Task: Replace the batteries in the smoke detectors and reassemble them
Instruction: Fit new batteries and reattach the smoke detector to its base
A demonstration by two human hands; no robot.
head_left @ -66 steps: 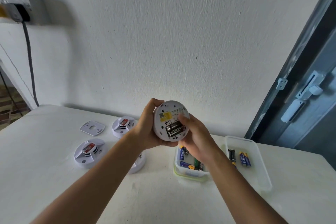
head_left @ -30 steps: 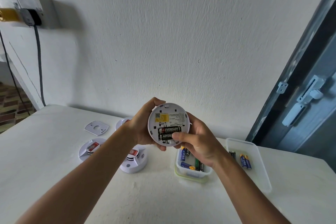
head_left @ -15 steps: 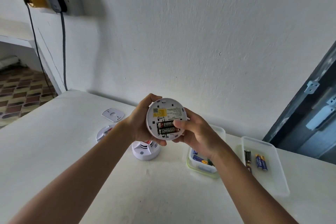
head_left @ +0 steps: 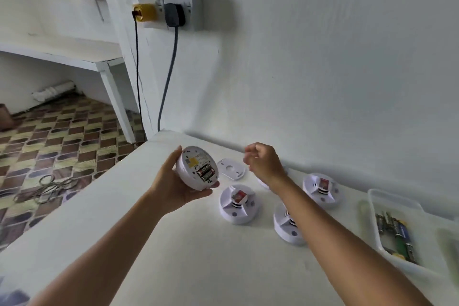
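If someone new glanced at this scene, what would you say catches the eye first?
The left hand grips a round smoke detector above the table, its two batteries showing. The right hand hovers empty above a flat white plate, with more detectors beside.

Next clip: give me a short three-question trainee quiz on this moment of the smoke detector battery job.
1. True or false: the right hand is pressing the batteries into the detector.
2. Which hand holds the smoke detector with its battery bay showing?
A. left hand
B. right hand
C. both
3. Fill in: the loose flat mounting plate lies on the ____, beyond the three other detectors.

Key
1. False: it hangs in the air above the plate, fingers loosely curled, holding nothing.
2. A
3. table
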